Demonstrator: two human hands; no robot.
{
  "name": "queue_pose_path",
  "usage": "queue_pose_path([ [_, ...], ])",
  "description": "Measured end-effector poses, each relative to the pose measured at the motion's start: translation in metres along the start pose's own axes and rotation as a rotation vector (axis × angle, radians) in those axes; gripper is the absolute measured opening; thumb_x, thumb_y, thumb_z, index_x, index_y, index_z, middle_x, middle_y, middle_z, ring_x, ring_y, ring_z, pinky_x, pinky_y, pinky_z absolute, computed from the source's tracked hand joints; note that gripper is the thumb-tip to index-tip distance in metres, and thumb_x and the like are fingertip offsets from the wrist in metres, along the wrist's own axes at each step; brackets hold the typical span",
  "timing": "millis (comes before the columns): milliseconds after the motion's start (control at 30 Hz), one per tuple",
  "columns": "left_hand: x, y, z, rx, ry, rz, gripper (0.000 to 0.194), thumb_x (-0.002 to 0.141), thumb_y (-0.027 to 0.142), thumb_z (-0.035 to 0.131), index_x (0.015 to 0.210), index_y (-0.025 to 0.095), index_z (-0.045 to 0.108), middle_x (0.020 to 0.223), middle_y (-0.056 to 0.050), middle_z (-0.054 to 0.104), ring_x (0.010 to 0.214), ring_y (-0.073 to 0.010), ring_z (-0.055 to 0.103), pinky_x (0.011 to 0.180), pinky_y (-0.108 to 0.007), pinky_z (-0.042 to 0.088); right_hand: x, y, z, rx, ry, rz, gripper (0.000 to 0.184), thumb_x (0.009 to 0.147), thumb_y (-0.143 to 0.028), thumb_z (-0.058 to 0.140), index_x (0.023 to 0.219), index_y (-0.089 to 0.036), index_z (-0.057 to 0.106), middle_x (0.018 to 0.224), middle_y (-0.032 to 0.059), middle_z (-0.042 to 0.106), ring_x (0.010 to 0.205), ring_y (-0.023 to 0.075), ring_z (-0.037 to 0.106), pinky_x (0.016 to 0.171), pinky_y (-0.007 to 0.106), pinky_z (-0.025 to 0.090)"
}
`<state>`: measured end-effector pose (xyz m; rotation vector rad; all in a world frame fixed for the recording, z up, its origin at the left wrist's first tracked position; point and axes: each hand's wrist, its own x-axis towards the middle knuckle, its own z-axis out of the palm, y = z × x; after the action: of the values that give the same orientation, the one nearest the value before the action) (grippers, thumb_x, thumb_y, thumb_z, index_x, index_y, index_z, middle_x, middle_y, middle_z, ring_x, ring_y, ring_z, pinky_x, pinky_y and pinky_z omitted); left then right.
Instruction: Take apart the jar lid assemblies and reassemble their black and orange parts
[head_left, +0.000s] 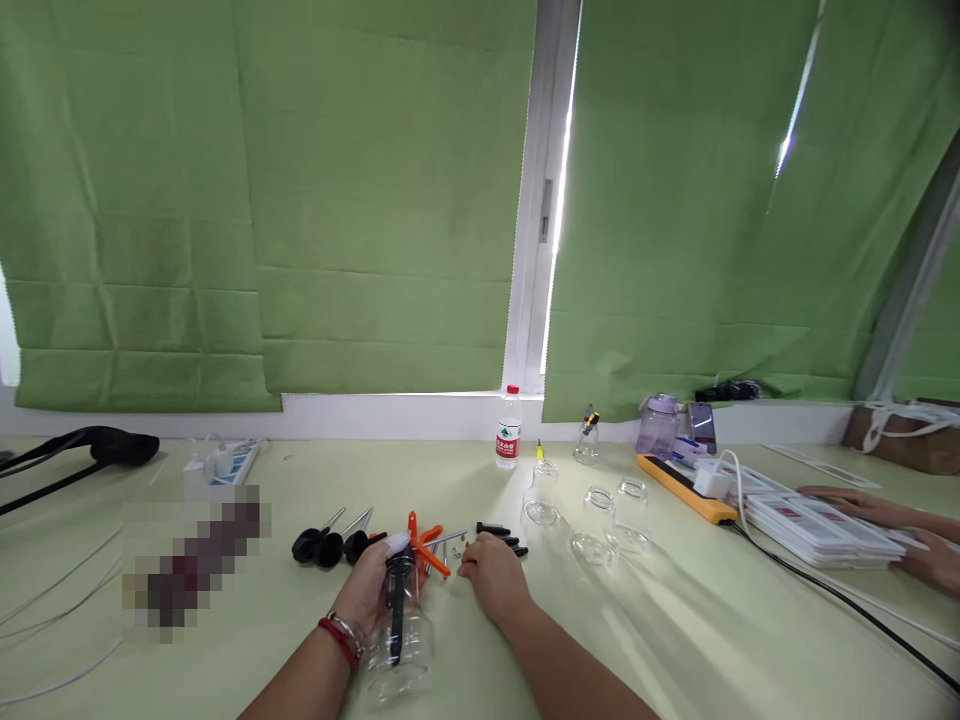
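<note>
A clear glass bottle (409, 655) is in the grip of my left hand (369, 580), which wraps around its neck. A long black part (396, 615) runs down inside it. Just beyond the neck lies an orange pronged piece (424, 545), partly hidden by the bottle and hand. My right hand (496, 580) rests on the table with its fingers drawn together by some small metal bits (457, 549); whether anything sits between the fingertips is hidden. Behind that hand are several black ribbed parts (493, 529). Black cranks with metal rods (330, 548) lie left of my left hand.
Several clear glass vessels (598, 525) stand to the right, with a red-capped water bottle (508, 430) at the back. Farther right are an orange power strip (682, 488), white trays (810, 530) and another person's hands (862, 508). White cables (67, 580) cross the left side.
</note>
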<state>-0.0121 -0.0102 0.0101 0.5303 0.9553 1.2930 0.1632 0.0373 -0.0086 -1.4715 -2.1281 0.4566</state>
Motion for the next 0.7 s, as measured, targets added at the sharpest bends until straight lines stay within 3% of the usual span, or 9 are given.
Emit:
queue_pose_path([
  [233, -0.001, 0.002, 0.0, 0.053, -0.007, 0.032, 0.026, 0.085, 0.031, 0.053, 0.066, 0.014, 0.056, 0.055, -0.005, 0.061, 0.045, -0.0139, 0.058, 0.042, -0.022, 0.045, 0.0, 0.002, 0.007, 0.052, 0.049, 0.027, 0.013, 0.073, -0.009, 0.063, 0.074, -0.017, 0.073, 0.088, 0.0068, 0.069, 0.087, 0.0191, 0.062, 0.072, 0.024, 0.038],
  [467, 0.001, 0.002, -0.003, 0.06, -0.016, 0.037, 0.023, 0.084, 0.032, 0.054, 0.072, 0.012, 0.058, 0.059, -0.007, 0.064, 0.047, -0.0153, 0.06, 0.044, -0.025, 0.048, 0.007, 0.007, 0.009, 0.096, 0.082, 0.064, 0.01, 0.072, -0.009, 0.061, 0.071, -0.018, 0.066, 0.082, 0.0049, 0.068, 0.077, 0.0177, 0.06, 0.064, 0.025, 0.036],
  [600, 0.0, 0.003, -0.004, 0.037, -0.035, 0.044, 0.019, 0.083, 0.03, 0.056, 0.074, 0.013, 0.059, 0.058, -0.006, 0.064, 0.05, -0.0165, 0.063, 0.045, -0.024, 0.049, 0.004, 0.008, 0.002, 0.193, 0.16, 0.058, 0.007, 0.07, -0.01, 0.061, 0.069, -0.018, 0.061, 0.085, 0.005, 0.066, 0.077, 0.0168, 0.058, 0.066, 0.025, 0.038],
  [700, -0.003, 0.005, -0.002, 0.029, -0.046, 0.081, 0.013, 0.079, 0.026, 0.061, 0.075, 0.013, 0.059, 0.059, -0.005, 0.065, 0.05, -0.0167, 0.063, 0.045, -0.024, 0.049, 0.001, 0.011, -0.011, 0.305, 0.24, 0.084, 0.011, 0.078, -0.022, 0.057, 0.069, -0.017, 0.058, 0.075, 0.0047, 0.063, 0.069, 0.016, 0.056, 0.064, 0.026, 0.04],
])
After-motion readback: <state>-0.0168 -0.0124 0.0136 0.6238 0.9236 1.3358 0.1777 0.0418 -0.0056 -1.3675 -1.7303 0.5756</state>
